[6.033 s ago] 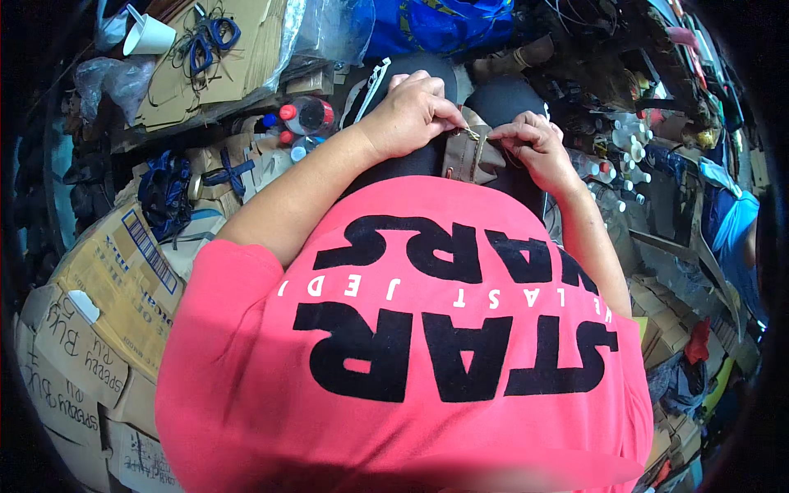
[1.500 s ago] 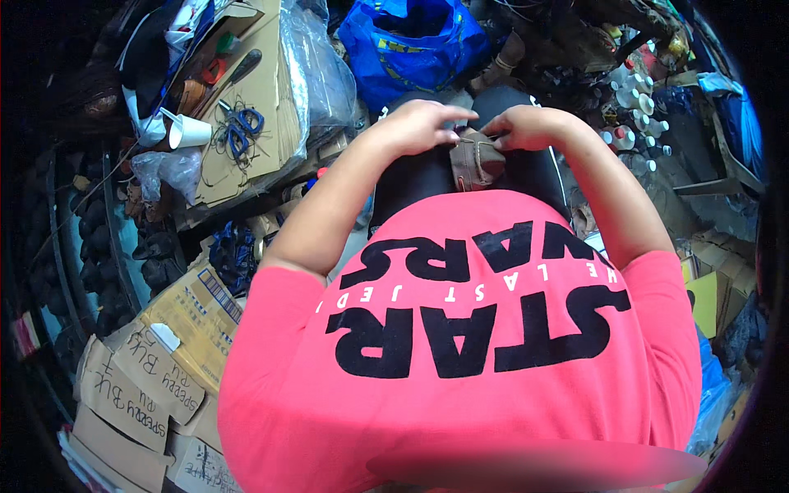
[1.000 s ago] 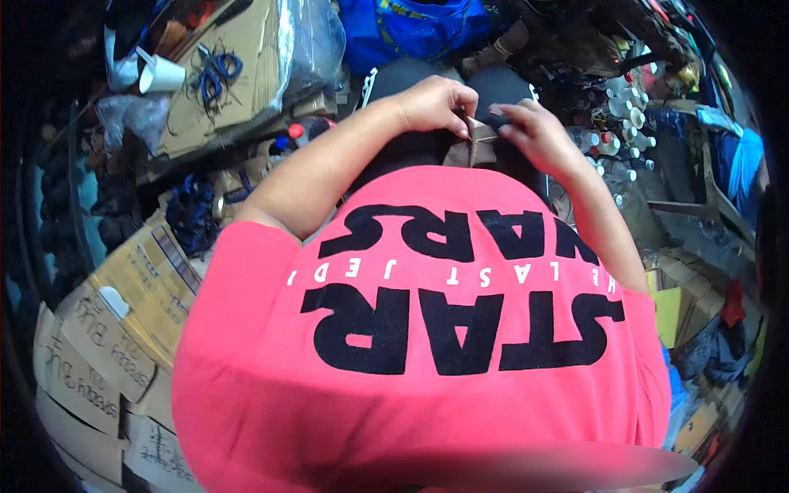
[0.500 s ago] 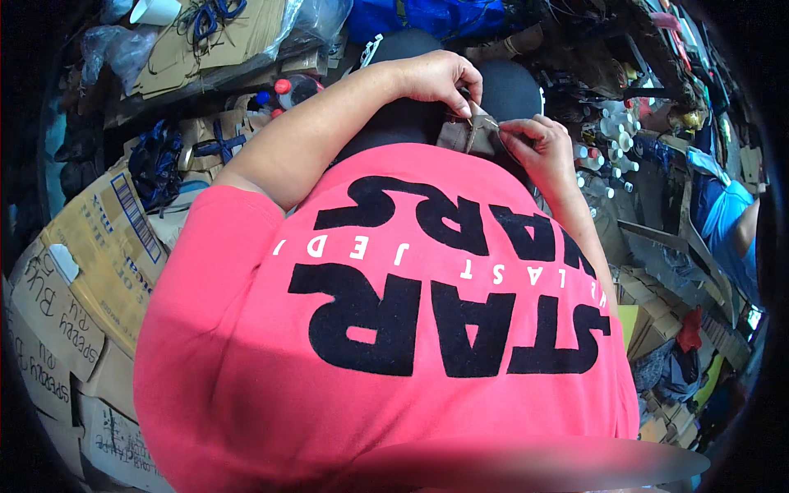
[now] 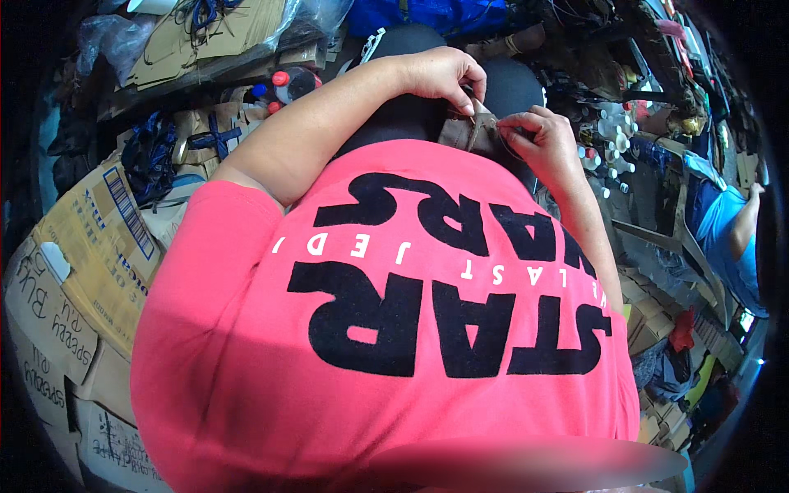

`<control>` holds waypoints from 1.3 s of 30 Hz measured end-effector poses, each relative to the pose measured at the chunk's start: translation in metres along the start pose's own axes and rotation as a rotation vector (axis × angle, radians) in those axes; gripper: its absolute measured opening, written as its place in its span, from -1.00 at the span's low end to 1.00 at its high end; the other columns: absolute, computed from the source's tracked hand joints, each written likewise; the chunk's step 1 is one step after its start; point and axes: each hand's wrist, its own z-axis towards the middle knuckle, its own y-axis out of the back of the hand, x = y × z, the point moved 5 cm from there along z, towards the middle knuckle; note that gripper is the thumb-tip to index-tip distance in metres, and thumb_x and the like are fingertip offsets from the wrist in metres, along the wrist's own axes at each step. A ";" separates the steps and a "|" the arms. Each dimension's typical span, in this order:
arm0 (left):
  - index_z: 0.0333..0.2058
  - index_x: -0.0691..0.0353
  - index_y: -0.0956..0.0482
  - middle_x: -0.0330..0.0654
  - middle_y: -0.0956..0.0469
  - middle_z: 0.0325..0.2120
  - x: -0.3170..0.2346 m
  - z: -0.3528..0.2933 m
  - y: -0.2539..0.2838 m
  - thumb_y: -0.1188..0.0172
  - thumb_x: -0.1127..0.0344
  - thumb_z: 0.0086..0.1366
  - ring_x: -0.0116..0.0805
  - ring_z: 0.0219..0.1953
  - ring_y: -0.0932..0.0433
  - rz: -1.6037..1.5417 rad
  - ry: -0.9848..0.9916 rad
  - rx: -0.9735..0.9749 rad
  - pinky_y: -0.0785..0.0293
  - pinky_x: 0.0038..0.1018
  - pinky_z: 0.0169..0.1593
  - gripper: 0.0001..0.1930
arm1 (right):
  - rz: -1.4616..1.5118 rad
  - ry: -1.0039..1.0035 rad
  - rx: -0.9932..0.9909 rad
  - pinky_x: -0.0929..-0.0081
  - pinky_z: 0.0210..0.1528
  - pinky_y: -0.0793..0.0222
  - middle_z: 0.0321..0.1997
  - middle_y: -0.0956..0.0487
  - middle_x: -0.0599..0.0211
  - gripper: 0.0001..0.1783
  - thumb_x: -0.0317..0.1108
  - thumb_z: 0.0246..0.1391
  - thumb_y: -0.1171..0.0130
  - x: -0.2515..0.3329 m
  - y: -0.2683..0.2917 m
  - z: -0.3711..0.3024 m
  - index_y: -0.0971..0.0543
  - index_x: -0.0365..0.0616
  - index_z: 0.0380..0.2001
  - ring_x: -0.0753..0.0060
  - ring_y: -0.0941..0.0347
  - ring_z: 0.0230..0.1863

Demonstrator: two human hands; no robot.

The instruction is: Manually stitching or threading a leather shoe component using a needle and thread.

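In front of my pink shirt, a small brown piece of leather-like material point(image 5: 457, 135) with a light edge lies over my dark-clothed lap. My left hand point(image 5: 444, 76) reaches in from the upper left, its thumb and fingers pinched on the top edge of the piece. At the piece's right side is my right hand point(image 5: 544, 141), with thumb and forefinger pressed together close to the light edge. Whatever thin thing sits between those right fingertips is too small to make out. My shirt front hides the lower part of the piece.
Flattened cardboard boxes point(image 5: 99, 246) fill the left side. Bottles with red and blue caps point(image 5: 288, 85) lie beyond my left forearm. Several small white bottles point(image 5: 612, 131) stand at right. Brown cut sheets point(image 5: 205, 45) are stacked far left. A person in blue point(image 5: 727, 222) is at far right.
My right hand has shifted slightly up, its pinched fingertips still beside the brown piece. My left hand keeps its pinch. More of the person at far right shows, with an arm now visible.
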 end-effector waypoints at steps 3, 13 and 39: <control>-0.35 0.21 -0.63 -0.24 -0.47 -0.43 -0.003 0.000 0.000 -0.41 0.38 -0.09 -0.38 -0.32 -0.43 0.032 -0.009 0.000 -0.35 -0.45 -0.23 -0.74 | 0.021 0.005 0.017 0.40 -0.40 -0.39 -0.57 -0.48 0.25 -0.84 -0.40 -0.14 -0.30 0.002 -0.001 0.002 -0.69 -0.06 -0.38 0.29 -0.48 -0.50; -0.39 0.20 -0.63 -0.25 -0.46 -0.46 -0.003 0.000 -0.002 -0.42 0.39 -0.12 -0.38 -0.37 -0.42 0.086 -0.018 -0.029 -0.35 -0.44 -0.30 -0.75 | 0.290 0.027 0.117 0.58 -0.33 -0.30 -0.49 -0.50 0.41 -0.89 -0.45 -0.05 -0.31 -0.026 -0.026 0.014 -0.66 -0.15 -0.37 0.56 -0.42 -0.38; -0.41 0.01 -0.68 -0.29 -0.40 -0.52 -0.038 -0.064 -0.008 -0.30 0.32 0.05 -0.27 -0.29 -0.41 0.570 -0.128 -0.485 -0.29 -0.32 -0.16 -0.91 | 0.424 -0.024 0.096 0.63 -0.22 -0.39 -0.40 -0.45 0.43 -0.54 -0.77 -0.11 -0.01 -0.031 -0.029 0.004 -0.67 -0.03 -0.22 0.57 -0.44 -0.33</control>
